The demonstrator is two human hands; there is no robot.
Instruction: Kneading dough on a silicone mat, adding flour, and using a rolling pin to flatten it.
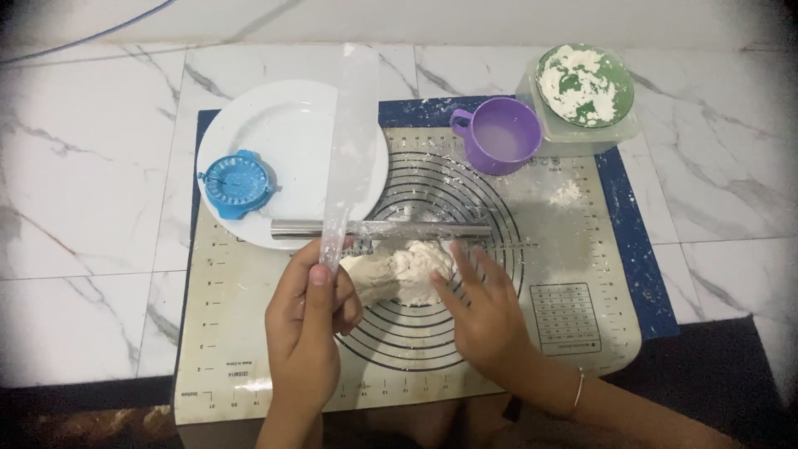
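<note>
Hands – L hand (306,320) w/ scraper (349,158), R hand (485,312) on dough (403,273)

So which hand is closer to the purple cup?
Right. The right hand rests on the dough, almost directly below the purple cup; the left hand sits farther left, gripping a clear plastic strip.

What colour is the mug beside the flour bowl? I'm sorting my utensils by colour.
Purple: the mug with cloudy liquid inside, shown in the head view.

Home kitchen floor – marble tiles (83,166), baking mat (249,316), dough (407,270), rolling pin (416,229).
</note>
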